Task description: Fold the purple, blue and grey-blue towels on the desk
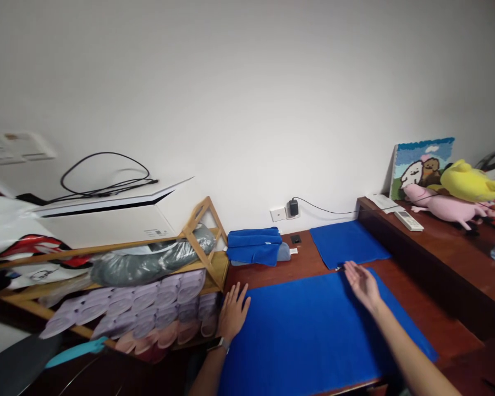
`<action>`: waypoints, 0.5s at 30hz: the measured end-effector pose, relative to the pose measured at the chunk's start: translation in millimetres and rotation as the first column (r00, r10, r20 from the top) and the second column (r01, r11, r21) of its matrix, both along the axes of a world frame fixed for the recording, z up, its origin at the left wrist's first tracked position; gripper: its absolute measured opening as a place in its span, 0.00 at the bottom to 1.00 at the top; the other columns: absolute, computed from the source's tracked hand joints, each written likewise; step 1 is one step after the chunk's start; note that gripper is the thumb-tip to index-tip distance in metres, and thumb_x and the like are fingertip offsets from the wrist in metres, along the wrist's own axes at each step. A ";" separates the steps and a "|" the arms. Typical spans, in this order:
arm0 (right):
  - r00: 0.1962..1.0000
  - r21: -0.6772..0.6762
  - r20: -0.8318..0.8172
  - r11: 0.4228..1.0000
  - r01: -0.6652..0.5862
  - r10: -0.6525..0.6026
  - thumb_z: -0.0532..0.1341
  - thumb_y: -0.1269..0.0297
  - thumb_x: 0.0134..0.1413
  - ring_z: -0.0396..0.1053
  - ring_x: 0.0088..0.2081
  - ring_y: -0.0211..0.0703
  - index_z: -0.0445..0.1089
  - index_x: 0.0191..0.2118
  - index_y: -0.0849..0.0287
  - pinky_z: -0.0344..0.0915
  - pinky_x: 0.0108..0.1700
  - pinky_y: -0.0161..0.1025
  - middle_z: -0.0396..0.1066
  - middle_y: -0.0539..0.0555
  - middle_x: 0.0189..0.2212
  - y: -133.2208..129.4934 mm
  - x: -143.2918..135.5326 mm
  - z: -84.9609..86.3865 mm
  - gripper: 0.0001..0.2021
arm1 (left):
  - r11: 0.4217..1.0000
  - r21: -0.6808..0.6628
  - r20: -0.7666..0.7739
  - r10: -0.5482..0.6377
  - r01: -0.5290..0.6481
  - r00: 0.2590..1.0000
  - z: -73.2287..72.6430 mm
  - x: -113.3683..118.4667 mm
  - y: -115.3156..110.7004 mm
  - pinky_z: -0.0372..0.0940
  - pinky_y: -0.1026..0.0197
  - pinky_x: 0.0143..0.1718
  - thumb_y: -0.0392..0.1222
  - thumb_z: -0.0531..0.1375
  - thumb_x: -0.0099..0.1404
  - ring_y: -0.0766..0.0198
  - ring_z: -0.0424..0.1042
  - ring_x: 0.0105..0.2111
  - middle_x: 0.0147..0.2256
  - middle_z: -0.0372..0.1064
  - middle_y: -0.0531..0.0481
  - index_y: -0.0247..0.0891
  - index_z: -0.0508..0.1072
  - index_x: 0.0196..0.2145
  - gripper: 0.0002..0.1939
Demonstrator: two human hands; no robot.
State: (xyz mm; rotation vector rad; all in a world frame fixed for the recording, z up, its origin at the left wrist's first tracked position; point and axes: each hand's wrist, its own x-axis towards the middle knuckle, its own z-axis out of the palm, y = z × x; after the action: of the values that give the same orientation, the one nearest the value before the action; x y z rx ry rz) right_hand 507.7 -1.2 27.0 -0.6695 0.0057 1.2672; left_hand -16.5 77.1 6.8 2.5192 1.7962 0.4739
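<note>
A large blue cloth (301,324) lies flat over the brown wooden tabletop. At its left edge is my left hand (234,312), palm down with the fingers spread, holding nothing. My right hand (362,286) is over the cloth's far right part, palm turned up and fingers stretched out, also holding nothing. Just beyond its fingertips, a smaller blue cloth (346,242) is spread flat, with a tiny dark and light item at its near edge that is too small to name. Folded blue cloths (253,246) are stacked by the wall, with a grey-blue piece underneath.
A wooden rack (206,242) with rows of lilac slippers (165,294) and a white box (115,225) stands left. On the raised ledge at right are a remote control (409,220), a pink plush toy (445,204) and a yellow plush toy (472,181). A black charger (293,207) is plugged into the wall.
</note>
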 end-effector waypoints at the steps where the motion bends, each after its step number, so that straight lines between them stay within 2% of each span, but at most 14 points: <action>1: 0.995 0.033 -0.013 0.995 -0.095 0.095 0.61 0.72 0.61 0.80 0.52 0.46 0.73 0.53 0.60 0.78 0.52 0.42 0.81 0.61 0.50 4.9 -33.7 2.3 0.15 | 1.000 -0.002 0.024 -0.027 0.027 0.999 2.0 6.4 -2.8 0.50 0.41 0.72 0.59 0.44 0.78 0.47 0.51 0.73 0.74 0.52 0.43 0.47 0.60 0.72 0.32; 3: 0.958 0.050 -0.043 0.958 -0.282 0.284 0.62 0.68 0.63 0.80 0.52 0.48 0.74 0.52 0.61 0.78 0.53 0.44 0.81 0.62 0.50 13.5 -97.4 1.9 0.13 | 0.997 -0.046 0.055 -0.059 0.061 0.997 3.4 17.4 -7.6 0.50 0.40 0.72 0.60 0.46 0.77 0.48 0.52 0.73 0.73 0.54 0.45 0.50 0.62 0.71 0.30; 4: 0.940 0.034 -0.062 0.942 -0.334 0.336 0.63 0.67 0.63 0.80 0.51 0.48 0.74 0.51 0.60 0.78 0.52 0.44 0.81 0.62 0.49 16.5 -121.7 -0.6 0.12 | 0.995 -0.074 0.061 -0.065 0.070 0.996 2.8 20.3 -9.3 0.51 0.40 0.72 0.60 0.47 0.77 0.48 0.52 0.73 0.73 0.54 0.46 0.51 0.62 0.71 0.30; 6: 0.920 0.003 -0.089 0.924 -0.383 0.382 0.63 0.65 0.64 0.80 0.51 0.48 0.75 0.50 0.60 0.78 0.52 0.45 0.81 0.62 0.48 19.3 -145.1 -8.2 0.11 | 0.990 -0.122 0.057 -0.066 0.072 0.996 0.1 17.9 -10.8 0.50 0.40 0.72 0.60 0.47 0.77 0.49 0.52 0.73 0.74 0.53 0.47 0.53 0.61 0.71 0.30; 7: 0.925 -0.004 -0.088 0.928 -0.373 0.371 0.63 0.65 0.64 0.80 0.52 0.48 0.74 0.50 0.60 0.78 0.53 0.45 0.81 0.62 0.49 19.0 -142.5 -12.3 0.11 | 0.988 -0.137 0.049 -0.061 0.067 0.997 -1.9 12.5 -10.7 0.49 0.40 0.72 0.60 0.48 0.77 0.49 0.51 0.73 0.74 0.52 0.47 0.53 0.61 0.72 0.30; 9: 0.953 -0.021 -0.064 0.954 -0.299 0.298 0.62 0.66 0.63 0.78 0.54 0.49 0.74 0.50 0.62 0.77 0.55 0.46 0.80 0.64 0.52 14.9 -111.5 -18.5 0.12 | 0.989 -0.143 0.028 -0.031 0.035 0.999 -6.6 -4.1 -9.3 0.49 0.40 0.72 0.61 0.48 0.76 0.48 0.51 0.74 0.74 0.51 0.47 0.54 0.60 0.72 0.30; 12: 0.997 -0.121 -0.008 0.990 -0.076 0.076 0.59 0.66 0.61 0.76 0.58 0.52 0.74 0.48 0.60 0.73 0.60 0.50 0.77 0.67 0.55 0.5 -28.9 -20.9 0.12 | 0.994 -0.109 0.005 0.034 -0.034 0.999 -14.0 -29.9 -7.0 0.51 0.38 0.71 0.63 0.48 0.76 0.44 0.51 0.73 0.74 0.51 0.45 0.53 0.60 0.72 0.32; 15: 0.995 -0.181 0.049 0.979 0.097 -0.090 0.56 0.63 0.59 0.71 0.62 0.48 0.74 0.45 0.46 0.68 0.65 0.53 0.75 0.58 0.60 -19.0 47.2 -18.0 0.11 | 0.996 -0.068 -0.002 0.059 -0.059 0.998 -19.3 -42.7 -6.3 0.53 0.38 0.70 0.64 0.47 0.76 0.43 0.50 0.74 0.75 0.49 0.44 0.52 0.59 0.72 0.33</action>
State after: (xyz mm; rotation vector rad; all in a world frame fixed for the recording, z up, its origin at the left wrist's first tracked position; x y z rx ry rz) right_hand 555.0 -20.2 9.0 -0.8443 0.1203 1.1708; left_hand -59.2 70.8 -12.5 2.4275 1.8586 0.4061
